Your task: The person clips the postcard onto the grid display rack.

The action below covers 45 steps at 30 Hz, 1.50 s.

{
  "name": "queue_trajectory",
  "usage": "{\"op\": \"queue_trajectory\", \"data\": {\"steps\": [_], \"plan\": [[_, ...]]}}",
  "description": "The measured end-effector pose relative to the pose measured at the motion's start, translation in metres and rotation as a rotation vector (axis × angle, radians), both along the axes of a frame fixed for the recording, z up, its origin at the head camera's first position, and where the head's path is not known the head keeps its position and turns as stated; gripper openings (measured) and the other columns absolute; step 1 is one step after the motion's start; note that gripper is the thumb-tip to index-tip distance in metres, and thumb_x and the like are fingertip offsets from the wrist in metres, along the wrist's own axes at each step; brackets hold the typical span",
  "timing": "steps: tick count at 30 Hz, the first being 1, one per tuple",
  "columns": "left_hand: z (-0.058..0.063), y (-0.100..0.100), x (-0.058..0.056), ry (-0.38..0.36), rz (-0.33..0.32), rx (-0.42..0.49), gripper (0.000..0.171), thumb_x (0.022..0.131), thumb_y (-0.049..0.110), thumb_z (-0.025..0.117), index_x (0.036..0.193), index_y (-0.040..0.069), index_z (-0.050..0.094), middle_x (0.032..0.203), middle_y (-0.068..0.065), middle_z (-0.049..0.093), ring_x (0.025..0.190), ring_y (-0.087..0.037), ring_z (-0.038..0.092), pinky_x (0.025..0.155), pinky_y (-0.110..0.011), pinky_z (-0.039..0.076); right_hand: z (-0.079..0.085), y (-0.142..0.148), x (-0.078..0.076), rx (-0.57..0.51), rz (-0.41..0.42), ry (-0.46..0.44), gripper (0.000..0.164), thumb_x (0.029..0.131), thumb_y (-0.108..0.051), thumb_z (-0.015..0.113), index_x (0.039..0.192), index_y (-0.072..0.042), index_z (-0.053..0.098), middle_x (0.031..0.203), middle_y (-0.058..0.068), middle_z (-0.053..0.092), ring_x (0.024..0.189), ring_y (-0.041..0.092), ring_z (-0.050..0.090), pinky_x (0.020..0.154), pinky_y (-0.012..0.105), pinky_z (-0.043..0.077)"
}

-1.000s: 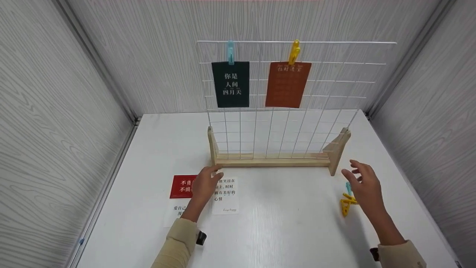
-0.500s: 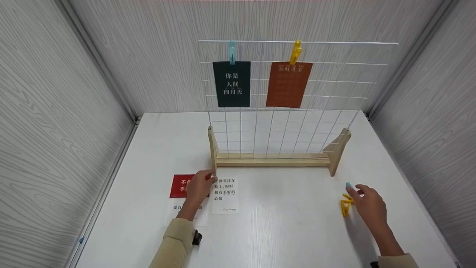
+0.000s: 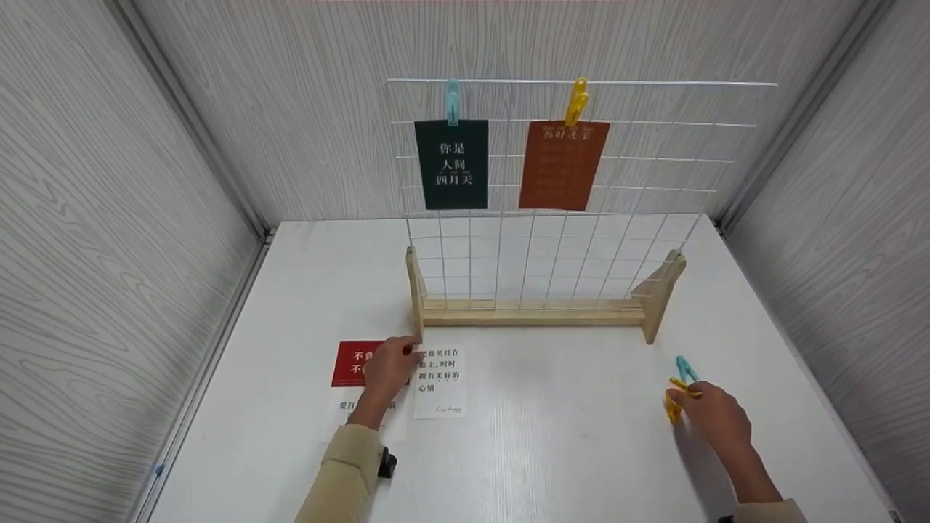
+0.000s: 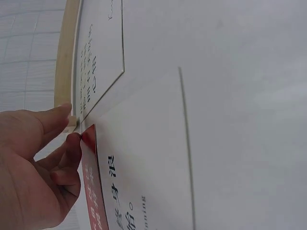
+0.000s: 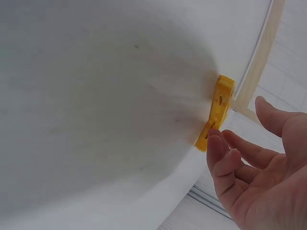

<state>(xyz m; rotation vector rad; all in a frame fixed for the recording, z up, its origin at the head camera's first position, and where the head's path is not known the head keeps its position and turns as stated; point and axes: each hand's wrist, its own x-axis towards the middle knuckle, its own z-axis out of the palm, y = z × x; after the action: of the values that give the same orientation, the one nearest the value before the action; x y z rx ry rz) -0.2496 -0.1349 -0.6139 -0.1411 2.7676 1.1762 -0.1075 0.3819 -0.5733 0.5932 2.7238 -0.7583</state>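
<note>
While the left hand (image 3: 389,362) touches a red card (image 3: 352,365), the right hand's (image 3: 718,418) thumb (image 5: 272,116) stands apart, grips loose.

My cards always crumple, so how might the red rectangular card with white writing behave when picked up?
The red card is probably light, as its edge looks thin. It may be fairly stiff, if like the dark green rectangular card hanging nearly flat from one turquoise plastic clip. Lying low, it seems unlikely to tip.
</note>
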Motion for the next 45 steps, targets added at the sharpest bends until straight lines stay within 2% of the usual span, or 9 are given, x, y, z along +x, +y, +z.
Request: {"op": "queue_trajectory", "data": {"steps": [6,9,13,19,22,28,33,40,45], "plan": [[-0.004,0.005,0.001,0.032,-0.011,-0.009,0.034,0.094,0.023,0.071,0.128,0.017,0.069,0.122,-0.004,0.069,0.115,-0.024,0.063,0.1,-0.05,0.045,-0.006,-0.005,0.001,0.008,-0.012,0.021,0.07,0.098,-0.051,0.06,0.134,0.009,0.053,0.128,0.03,0.061,0.084,0.027,0.058,0.062,0.033,0.044],[-0.006,0.008,0.002,0.04,-0.02,-0.024,0.033,0.093,0.021,0.072,0.126,0.017,0.07,0.123,-0.004,0.069,0.12,-0.025,0.063,0.102,-0.051,0.044,-0.007,-0.008,0.0,0.019,-0.019,0.027,0.065,0.098,-0.047,0.062,0.131,0.008,0.055,0.116,0.026,0.066,0.079,0.025,0.056,0.061,0.033,0.042],[-0.008,0.011,0.002,0.059,-0.049,-0.065,0.034,0.09,0.02,0.075,0.124,0.016,0.071,0.122,-0.005,0.069,0.12,-0.027,0.063,0.099,-0.05,0.045,-0.008,-0.011,-0.001,0.057,-0.019,0.045,0.057,0.098,-0.042,0.063,0.122,0.008,0.058,0.096,0.017,0.069,0.071,0.023,0.056,0.059,0.035,0.041],[-0.009,0.015,0.004,0.038,-0.045,-0.06,0.04,0.089,0.021,0.076,0.128,0.016,0.069,0.125,-0.005,0.067,0.122,-0.027,0.061,0.103,-0.051,0.043,-0.011,-0.014,-0.002,0.104,0.002,0.069,0.045,0.097,-0.033,0.065,0.116,0.008,0.06,0.086,0.014,0.068,0.067,0.022,0.056,0.058,0.037,0.041],[-0.009,0.015,0.004,0.03,-0.047,-0.06,0.044,0.089,0.021,0.077,0.131,0.014,0.066,0.126,-0.005,0.064,0.122,-0.027,0.06,0.103,-0.049,0.044,-0.011,-0.015,-0.003,0.112,0.007,0.067,0.042,0.096,-0.028,0.065,0.117,0.009,0.06,0.089,0.016,0.069,0.066,0.022,0.057,0.057,0.037,0.042],[-0.008,0.015,0.004,0.05,-0.077,-0.117,0.044,0.089,0.022,0.078,0.13,0.011,0.067,0.131,-0.008,0.063,0.124,-0.029,0.06,0.102,-0.051,0.044,-0.01,-0.016,-0.004,0.102,0.002,0.041,0.046,0.095,-0.026,0.062,0.124,0.01,0.058,0.102,0.023,0.069,0.069,0.025,0.058,0.06,0.04,0.043],[-0.005,0.018,0.004,0.049,-0.119,-0.147,0.042,0.088,0.023,0.079,0.127,0.012,0.069,0.127,-0.008,0.065,0.12,-0.029,0.062,0.099,-0.052,0.046,-0.012,-0.015,-0.002,0.096,0.002,0.062,0.046,0.094,-0.024,0.058,0.126,0.01,0.058,0.108,0.027,0.07,0.069,0.025,0.061,0.057,0.039,0.044],[0.0,0.023,0.006,0.027,-0.153,-0.135,0.046,0.085,0.024,0.082,0.128,0.012,0.069,0.125,-0.01,0.063,0.115,-0.03,0.062,0.099,-0.055,0.044,-0.011,-0.017,0.0,0.078,-0.004,0.057,0.049,0.094,-0.024,0.055,0.13,0.009,0.056,0.116,0.03,0.067,0.07,0.026,0.059,0.057,0.039,0.043],[-0.001,0.026,0.007,0.032,-0.162,-0.155,0.044,0.084,0.026,0.083,0.124,0.014,0.069,0.121,-0.009,0.061,0.109,-0.028,0.061,0.096,-0.05,0.047,-0.01,-0.019,-0.001,0.074,0.002,0.053,0.049,0.092,-0.022,0.054,0.13,0.009,0.056,0.116,0.03,0.067,0.071,0.026,0.059,0.057,0.039,0.042]]}}
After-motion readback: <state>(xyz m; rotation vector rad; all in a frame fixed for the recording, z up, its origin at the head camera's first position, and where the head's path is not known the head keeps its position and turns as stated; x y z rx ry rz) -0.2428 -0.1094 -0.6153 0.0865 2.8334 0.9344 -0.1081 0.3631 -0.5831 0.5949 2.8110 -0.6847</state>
